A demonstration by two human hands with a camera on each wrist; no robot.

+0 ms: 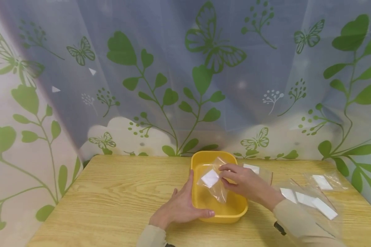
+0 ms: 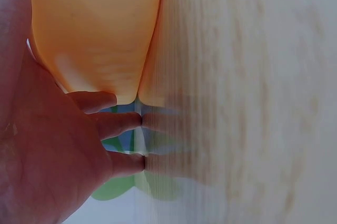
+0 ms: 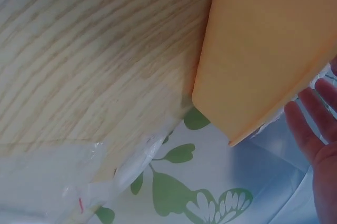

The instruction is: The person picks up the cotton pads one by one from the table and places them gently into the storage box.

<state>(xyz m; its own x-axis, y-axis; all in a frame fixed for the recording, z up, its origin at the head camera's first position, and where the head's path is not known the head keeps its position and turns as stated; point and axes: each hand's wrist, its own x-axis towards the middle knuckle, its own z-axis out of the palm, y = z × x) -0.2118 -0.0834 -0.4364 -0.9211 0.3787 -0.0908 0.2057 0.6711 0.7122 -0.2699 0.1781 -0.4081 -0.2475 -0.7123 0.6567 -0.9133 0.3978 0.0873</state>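
While your left hand (image 1: 180,208) lies with straightened fingers against the left and near sides of the yellow tub (image 1: 225,218), your right hand (image 1: 243,181) pinches a clear bag (image 1: 220,195) holding a white piece (image 1: 210,178), over the tub; you cannot tell whether it touches the bottom. More bags (image 1: 325,207) lie to your right on the wooden table (image 1: 117,192).

Wood-grain table (image 1: 111,192), yellow bin (image 1: 222,219) on it, clear bags (image 1: 306,199) toward the right
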